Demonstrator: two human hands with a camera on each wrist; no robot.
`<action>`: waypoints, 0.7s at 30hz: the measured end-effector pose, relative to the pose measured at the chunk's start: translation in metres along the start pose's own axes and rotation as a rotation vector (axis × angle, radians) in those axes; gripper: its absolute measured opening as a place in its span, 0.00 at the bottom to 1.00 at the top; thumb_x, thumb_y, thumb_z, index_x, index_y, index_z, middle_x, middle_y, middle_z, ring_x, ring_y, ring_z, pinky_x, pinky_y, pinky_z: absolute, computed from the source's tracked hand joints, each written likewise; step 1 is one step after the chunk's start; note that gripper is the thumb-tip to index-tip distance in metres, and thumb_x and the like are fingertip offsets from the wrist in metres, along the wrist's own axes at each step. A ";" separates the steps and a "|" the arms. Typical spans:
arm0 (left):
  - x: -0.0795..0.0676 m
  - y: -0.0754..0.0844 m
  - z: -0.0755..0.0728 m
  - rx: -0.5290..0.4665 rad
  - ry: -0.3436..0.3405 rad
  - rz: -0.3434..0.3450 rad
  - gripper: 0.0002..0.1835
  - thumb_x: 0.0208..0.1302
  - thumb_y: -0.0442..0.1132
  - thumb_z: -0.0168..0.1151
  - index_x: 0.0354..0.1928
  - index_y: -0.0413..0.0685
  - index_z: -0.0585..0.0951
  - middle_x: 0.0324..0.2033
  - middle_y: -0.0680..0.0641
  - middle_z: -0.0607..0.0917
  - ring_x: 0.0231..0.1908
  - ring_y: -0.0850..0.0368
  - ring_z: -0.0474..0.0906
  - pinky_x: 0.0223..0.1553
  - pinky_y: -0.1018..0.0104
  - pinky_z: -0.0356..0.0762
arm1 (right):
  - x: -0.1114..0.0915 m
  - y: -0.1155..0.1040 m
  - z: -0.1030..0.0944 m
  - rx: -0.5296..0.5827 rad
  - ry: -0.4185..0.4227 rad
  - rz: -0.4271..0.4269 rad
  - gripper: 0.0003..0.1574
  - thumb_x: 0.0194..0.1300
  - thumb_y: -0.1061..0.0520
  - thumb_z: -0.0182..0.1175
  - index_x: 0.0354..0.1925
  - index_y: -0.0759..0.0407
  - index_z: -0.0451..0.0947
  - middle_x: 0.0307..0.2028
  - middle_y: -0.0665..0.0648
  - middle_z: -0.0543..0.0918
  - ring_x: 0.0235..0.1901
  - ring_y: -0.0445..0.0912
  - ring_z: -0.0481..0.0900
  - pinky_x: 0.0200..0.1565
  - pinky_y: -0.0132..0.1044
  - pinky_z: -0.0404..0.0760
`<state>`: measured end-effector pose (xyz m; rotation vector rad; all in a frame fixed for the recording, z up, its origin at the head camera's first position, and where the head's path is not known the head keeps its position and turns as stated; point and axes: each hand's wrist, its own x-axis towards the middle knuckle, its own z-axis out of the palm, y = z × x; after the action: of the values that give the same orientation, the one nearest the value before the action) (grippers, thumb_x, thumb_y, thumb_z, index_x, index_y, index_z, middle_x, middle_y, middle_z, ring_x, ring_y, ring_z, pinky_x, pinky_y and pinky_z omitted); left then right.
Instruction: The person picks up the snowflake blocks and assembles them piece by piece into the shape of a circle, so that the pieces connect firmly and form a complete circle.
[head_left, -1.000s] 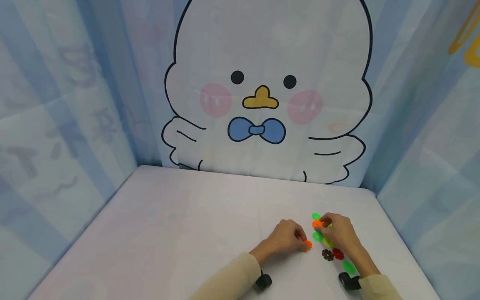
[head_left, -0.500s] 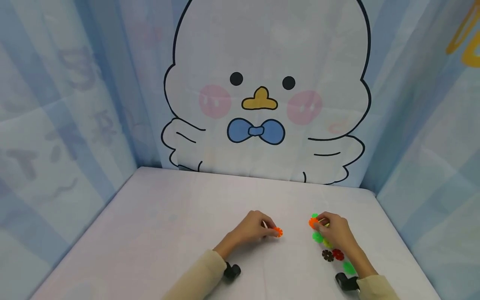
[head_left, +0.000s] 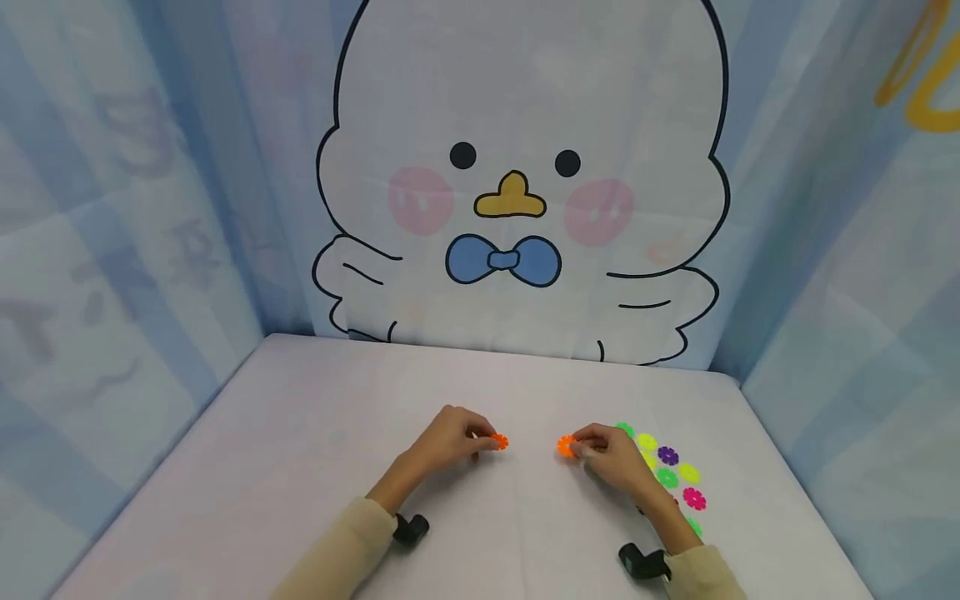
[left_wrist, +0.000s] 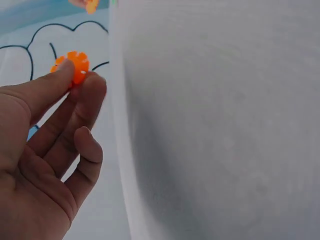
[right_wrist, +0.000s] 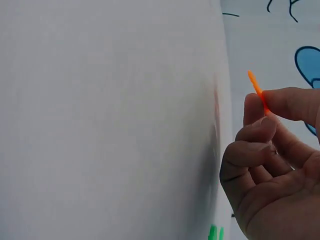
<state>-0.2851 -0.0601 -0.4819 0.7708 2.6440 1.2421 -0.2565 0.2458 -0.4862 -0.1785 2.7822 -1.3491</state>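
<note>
My left hand (head_left: 452,437) pinches an orange snowflake disc (head_left: 502,442) between thumb and fingertips, raised over the white table. The left wrist view shows this notched orange disc (left_wrist: 80,65) nearly face-on, with the lower fingers loosely curled. Across a short gap, my right hand (head_left: 617,457) pinches a second orange snowflake disc (head_left: 566,447). Seen edge-on in the right wrist view, that orange disc (right_wrist: 256,87) sticks up past the thumb and index fingertip. The two discs are apart and face each other. Part of each is covered by fingers.
Several loose snowflake discs lie right of my right hand, among them purple (head_left: 668,456), yellow (head_left: 689,473), green (head_left: 667,477) and pink (head_left: 695,499); my right forearm hides some. The white table (head_left: 300,467) ends at a printed cloth backdrop (head_left: 510,317).
The left hand has carried its orange disc leftward from near the pile. The right hand has lifted its orange disc and moved left, uncovering more discs.
</note>
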 end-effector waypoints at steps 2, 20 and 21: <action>-0.002 -0.003 -0.002 0.004 0.011 -0.009 0.06 0.69 0.40 0.73 0.44 0.48 0.92 0.33 0.50 0.92 0.24 0.60 0.83 0.25 0.73 0.74 | 0.003 -0.006 0.009 0.048 -0.026 -0.020 0.10 0.72 0.61 0.64 0.48 0.66 0.85 0.37 0.58 0.90 0.31 0.42 0.79 0.34 0.30 0.78; 0.000 -0.012 -0.006 -0.014 0.077 0.040 0.06 0.69 0.38 0.72 0.44 0.46 0.92 0.36 0.48 0.93 0.24 0.62 0.82 0.26 0.74 0.77 | 0.024 -0.034 0.057 0.248 -0.137 -0.128 0.13 0.75 0.60 0.63 0.49 0.70 0.82 0.31 0.66 0.89 0.22 0.40 0.76 0.26 0.31 0.76; 0.000 -0.013 -0.006 -0.015 0.080 0.046 0.06 0.69 0.38 0.72 0.44 0.46 0.92 0.36 0.48 0.93 0.24 0.62 0.81 0.25 0.74 0.77 | 0.025 -0.035 0.058 0.249 -0.138 -0.129 0.13 0.75 0.60 0.63 0.49 0.70 0.82 0.32 0.67 0.89 0.22 0.40 0.76 0.27 0.31 0.77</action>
<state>-0.2918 -0.0713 -0.4876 0.8007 2.6904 1.3297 -0.2731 0.1763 -0.4948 -0.4289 2.5017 -1.6294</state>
